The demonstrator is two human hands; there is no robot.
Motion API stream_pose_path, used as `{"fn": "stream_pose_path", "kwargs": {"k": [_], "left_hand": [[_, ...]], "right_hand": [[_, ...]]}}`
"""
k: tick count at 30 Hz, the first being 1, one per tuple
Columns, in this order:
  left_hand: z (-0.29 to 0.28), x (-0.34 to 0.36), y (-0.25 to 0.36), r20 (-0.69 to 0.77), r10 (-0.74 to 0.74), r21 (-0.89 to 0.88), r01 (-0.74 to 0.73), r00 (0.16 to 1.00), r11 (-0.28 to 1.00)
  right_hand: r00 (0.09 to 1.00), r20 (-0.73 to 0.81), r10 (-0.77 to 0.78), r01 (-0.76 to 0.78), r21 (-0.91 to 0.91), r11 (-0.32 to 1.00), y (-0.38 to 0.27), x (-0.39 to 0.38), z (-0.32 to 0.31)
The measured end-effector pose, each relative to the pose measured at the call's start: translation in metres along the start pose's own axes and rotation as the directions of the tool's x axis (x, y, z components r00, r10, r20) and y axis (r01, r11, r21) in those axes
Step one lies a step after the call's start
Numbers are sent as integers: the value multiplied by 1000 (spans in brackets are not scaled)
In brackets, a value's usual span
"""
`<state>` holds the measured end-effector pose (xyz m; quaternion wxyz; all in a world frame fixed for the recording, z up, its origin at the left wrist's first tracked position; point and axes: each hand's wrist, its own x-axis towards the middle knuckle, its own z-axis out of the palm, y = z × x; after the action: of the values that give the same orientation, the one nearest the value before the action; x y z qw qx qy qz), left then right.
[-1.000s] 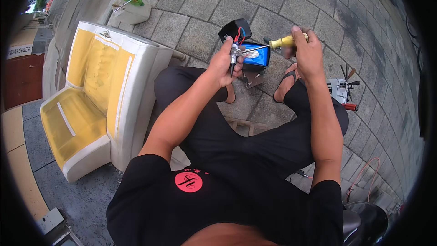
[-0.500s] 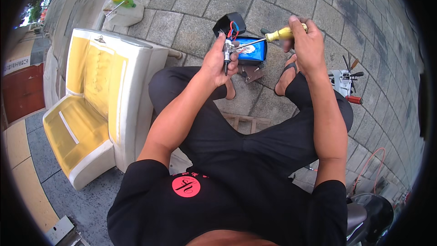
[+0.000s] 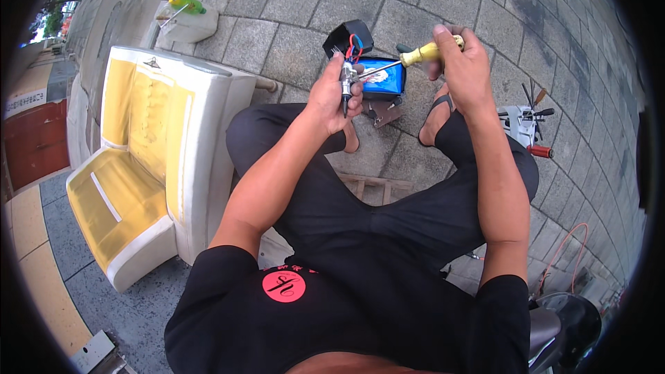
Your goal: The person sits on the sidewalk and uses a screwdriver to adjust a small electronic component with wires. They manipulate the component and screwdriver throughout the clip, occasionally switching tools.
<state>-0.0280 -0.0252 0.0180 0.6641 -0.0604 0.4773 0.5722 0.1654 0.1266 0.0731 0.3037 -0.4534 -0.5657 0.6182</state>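
Between the fingers of my left hand (image 3: pixel 327 99) is a small silver metal part (image 3: pixel 347 75) with a dark, narrow lower end; its exact kind is unclear. My right hand (image 3: pixel 467 73) grips a screwdriver (image 3: pixel 420 54) by its yellowish handle. The shaft points left, and its tip meets the side of the metal part. Beneath the shaft, on the paving, lies a black-rimmed box with a blue top (image 3: pixel 393 82). A black open case (image 3: pixel 359 32) with red and blue wires (image 3: pixel 354 47) sits just beyond my left fingertips.
A brown flat piece (image 3: pixel 385 115) lies near my feet. To the left stands a yellow-and-white padded seat (image 3: pixel 149 111). Farther off is a whitish container (image 3: pixel 190 25) with a green bottle (image 3: pixel 193 4). At right, a tool holder (image 3: pixel 519 125) carries several tools, beside a red handle (image 3: pixel 540 152).
My right hand and the screwdriver have shifted slightly left. The left hand keeps its hold on the metal part, nearly still.
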Motion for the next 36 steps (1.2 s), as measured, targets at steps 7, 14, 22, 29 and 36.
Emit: {"fn": "stream_pose_path", "kwargs": {"k": [7, 14, 22, 29, 36], "left_hand": [[4, -2, -1, -58, 25, 77, -21, 998, 997], [4, -2, -1, -54, 24, 78, -20, 998, 997], [7, -2, -1, -78, 27, 87, -20, 997, 996], [8, -2, -1, -75, 24, 94, -17, 997, 995], [6, -1, -1, -64, 32, 113, -25, 997, 993]], "right_hand": [[995, 35, -94, 101, -294, 951, -17, -4, -7], [987, 120, -104, 134, -279, 951, -11, 0, -14], [976, 176, -128, 168, -236, 957, -7, 1, -20], [968, 216, -128, 169, -180, 969, -13, -3, -21], [989, 135, -53, 69, -115, 991, -19, -2, -23]]}}
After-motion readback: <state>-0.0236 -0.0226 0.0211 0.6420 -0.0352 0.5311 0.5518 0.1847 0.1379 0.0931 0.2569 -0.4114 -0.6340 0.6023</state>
